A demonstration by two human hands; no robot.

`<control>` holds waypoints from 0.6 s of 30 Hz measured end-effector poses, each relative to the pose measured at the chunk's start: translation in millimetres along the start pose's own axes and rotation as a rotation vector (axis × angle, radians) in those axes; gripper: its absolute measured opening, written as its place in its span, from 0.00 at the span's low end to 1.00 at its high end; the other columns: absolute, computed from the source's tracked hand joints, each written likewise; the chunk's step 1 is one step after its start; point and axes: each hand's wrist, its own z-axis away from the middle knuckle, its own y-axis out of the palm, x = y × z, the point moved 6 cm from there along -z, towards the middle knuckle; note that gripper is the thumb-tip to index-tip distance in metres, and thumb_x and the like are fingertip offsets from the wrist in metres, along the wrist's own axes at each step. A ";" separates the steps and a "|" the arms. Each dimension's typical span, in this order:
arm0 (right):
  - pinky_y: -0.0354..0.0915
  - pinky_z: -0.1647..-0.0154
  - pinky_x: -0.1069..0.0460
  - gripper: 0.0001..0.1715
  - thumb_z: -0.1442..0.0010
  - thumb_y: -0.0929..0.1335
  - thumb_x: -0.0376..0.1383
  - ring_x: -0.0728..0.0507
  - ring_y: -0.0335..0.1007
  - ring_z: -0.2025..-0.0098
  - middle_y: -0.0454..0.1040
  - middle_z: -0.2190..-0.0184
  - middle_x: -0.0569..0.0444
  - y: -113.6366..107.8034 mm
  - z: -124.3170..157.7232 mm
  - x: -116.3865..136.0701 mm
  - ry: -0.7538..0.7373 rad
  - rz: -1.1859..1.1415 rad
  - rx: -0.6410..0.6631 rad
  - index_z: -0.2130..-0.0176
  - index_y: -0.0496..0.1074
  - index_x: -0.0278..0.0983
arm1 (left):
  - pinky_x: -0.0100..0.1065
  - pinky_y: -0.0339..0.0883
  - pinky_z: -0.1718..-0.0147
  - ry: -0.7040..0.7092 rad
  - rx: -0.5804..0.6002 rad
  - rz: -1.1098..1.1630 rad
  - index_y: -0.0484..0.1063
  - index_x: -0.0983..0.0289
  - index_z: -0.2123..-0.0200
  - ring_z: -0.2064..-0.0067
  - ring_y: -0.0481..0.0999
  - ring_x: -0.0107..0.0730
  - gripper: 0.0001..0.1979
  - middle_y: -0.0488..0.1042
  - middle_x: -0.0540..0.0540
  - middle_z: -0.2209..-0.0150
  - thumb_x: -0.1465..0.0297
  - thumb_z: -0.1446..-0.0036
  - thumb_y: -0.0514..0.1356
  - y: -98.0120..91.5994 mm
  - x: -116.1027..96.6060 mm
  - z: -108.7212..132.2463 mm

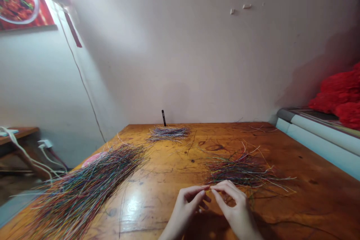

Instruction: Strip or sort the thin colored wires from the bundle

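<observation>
The left hand and right hand are pinching one thin orange strand above the brown wooden counter carrying three multicoloured strand bundles; one black cylindrical marker is showing illegible lettering.

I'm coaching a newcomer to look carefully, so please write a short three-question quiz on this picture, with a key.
1. Where is the largest bundle of strands? A) far back B) picture's left C) picture's right
2. True or false: the red heap is at the picture's right edge.
3. What lies just beyond the left hand and right hand?

Key: 1. B; 2. True; 3. A smaller multicoloured bundle.
</observation>
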 end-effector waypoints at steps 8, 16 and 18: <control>0.63 0.66 0.55 0.11 0.42 0.64 0.40 0.45 0.70 0.66 0.73 0.71 0.52 7.9 3.1 -21.0 0.270 -0.192 0.063 0.69 0.72 0.37 | 0.27 0.61 0.77 0.059 -0.025 -0.028 0.77 0.69 0.68 0.76 0.70 0.28 0.17 0.75 0.56 0.76 0.60 0.56 0.64 -1.2 -4.0 -2.1; 0.63 0.66 0.54 0.12 0.44 0.65 0.42 0.45 0.68 0.68 0.73 0.72 0.53 9.2 -1.0 -22.8 0.327 -0.275 0.156 0.70 0.73 0.36 | 0.25 0.55 0.80 0.008 -0.001 -0.049 0.78 0.68 0.69 0.79 0.67 0.24 0.16 0.73 0.54 0.78 0.61 0.58 0.65 -1.2 -5.7 0.7; 0.62 0.68 0.55 0.12 0.45 0.66 0.42 0.45 0.68 0.69 0.73 0.73 0.53 7.7 -3.5 -19.1 0.330 -0.305 0.177 0.71 0.73 0.36 | 0.24 0.53 0.81 -0.015 0.026 -0.040 0.77 0.68 0.69 0.79 0.65 0.23 0.16 0.73 0.53 0.78 0.60 0.58 0.65 -0.6 -6.5 1.3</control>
